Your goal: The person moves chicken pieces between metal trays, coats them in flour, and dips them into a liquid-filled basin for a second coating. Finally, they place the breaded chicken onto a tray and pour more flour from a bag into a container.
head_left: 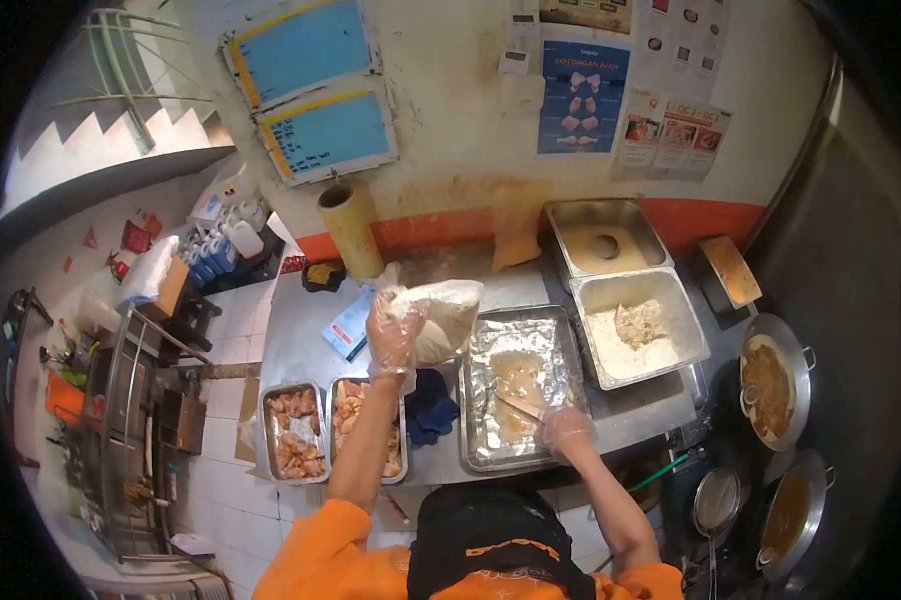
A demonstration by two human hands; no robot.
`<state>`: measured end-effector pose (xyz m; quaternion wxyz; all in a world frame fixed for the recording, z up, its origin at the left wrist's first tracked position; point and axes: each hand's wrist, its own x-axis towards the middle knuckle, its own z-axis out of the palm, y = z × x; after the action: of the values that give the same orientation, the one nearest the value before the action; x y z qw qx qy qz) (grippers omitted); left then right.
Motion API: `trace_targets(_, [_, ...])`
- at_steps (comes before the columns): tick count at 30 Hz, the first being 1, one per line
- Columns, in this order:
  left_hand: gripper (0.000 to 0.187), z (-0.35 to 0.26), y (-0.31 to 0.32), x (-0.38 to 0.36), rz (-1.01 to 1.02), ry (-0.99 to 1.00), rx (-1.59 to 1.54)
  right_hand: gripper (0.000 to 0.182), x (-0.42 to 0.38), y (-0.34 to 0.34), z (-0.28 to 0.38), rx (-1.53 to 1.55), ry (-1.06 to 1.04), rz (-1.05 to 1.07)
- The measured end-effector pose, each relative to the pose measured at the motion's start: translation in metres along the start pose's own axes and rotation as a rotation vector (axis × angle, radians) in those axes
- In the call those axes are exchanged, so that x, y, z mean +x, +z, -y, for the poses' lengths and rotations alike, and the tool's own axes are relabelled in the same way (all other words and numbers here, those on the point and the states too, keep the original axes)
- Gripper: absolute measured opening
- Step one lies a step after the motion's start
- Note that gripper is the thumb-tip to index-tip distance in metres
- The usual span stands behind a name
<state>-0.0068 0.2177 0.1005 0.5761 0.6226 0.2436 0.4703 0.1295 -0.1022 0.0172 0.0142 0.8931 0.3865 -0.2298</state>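
both hands wear thin, crinkled clear plastic gloves. the left hand [394,335] is raised over the steel counter [300,340], its fingers curled and pressed around the neck of a soft, bulging white bag [440,315], which it holds tilted; the bag's skin is translucent and lumpy, packed with something pale and powdery. just right of that hand and below the bag lies a shallow rectangular tray lined with creased silver foil [545,335], and a tan, wet-looking smear spreads down its middle. the right hand [565,430] sits at the near edge of this tray, fingers closed around the handle end of a flat, light wooden-looking spatula [518,402] whose blade rests in the smear; the glove blurs the fingers, so the exact grip is hard to make out. beyond the right hand stand two deep steel pans: the nearer one [685,320] holds dry white flour with a clumped, breaded lump, the farther [650,225] a smooth beige batter with a round dark shape sunk in it. near the left forearm, two small steel trays [268,440] hold glistening pinkish-orange raw chicken pieces, and the arm hides part of the right-hand one. a dark blue cloth [432,405] lies crumpled between these and the foil tray. far right of the right hand, round pans of brown oil [770,378] are cut by the lens edge.
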Motion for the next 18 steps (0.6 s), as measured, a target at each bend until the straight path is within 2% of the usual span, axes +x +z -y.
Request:
trace_targets(1, [0.045, 0.018, -0.009, 0.000, 0.025, 0.023, 0.059, 0.032, 0.001, -0.005, -0.001, 0.025, 0.020, 0.027])
trace_targets(2, [0.049, 0.018, -0.012, -0.004, -0.011, 0.091, 0.259, 0.034, 0.001, -0.008, -0.003, 0.049, 0.040, 0.055])
trace_targets(5, [0.045, 0.060, -0.030, 0.002, 0.040, -0.047, 0.144, 0.037, -0.001, -0.014, -0.011, 0.122, 0.051, 0.047])
trace_targets(6, [0.041, 0.063, -0.042, 0.005, 0.088, 0.100, 0.512, 0.037, 0.005, -0.009, -0.017, 0.141, 0.014, 0.003])
trace_targets(10, [0.043, 0.049, -0.056, 0.021, 0.220, 0.331, 1.056, 0.036, 0.022, -0.019, -0.010, 0.262, -0.141, -0.196])
trace_targets(11, [0.043, 0.038, -0.048, 0.027, 0.273, 0.313, 1.114, 0.034, 0.026, -0.030, -0.002, 0.304, -0.180, -0.249])
trace_targets(13, [0.043, 0.028, -0.032, 0.038, 0.379, 0.282, 1.227, 0.034, 0.043, -0.036, 0.007, -0.007, -0.395, -0.374])
trace_targets(15, [0.039, 0.047, -0.024, 0.034, 0.305, 0.361, 1.183, 0.032, 0.050, -0.049, 0.022, -0.042, -0.446, -0.448])
trace_targets(17, [0.034, 0.059, -0.020, 0.036, 0.261, 0.369, 1.176, 0.028, 0.054, -0.065, 0.037, 0.200, -0.336, -0.474])
trace_targets(18, [0.031, 0.060, -0.020, 0.033, 0.214, 0.350, 1.129, 0.036, 0.066, -0.065, 0.038, 0.212, -0.448, -0.502])
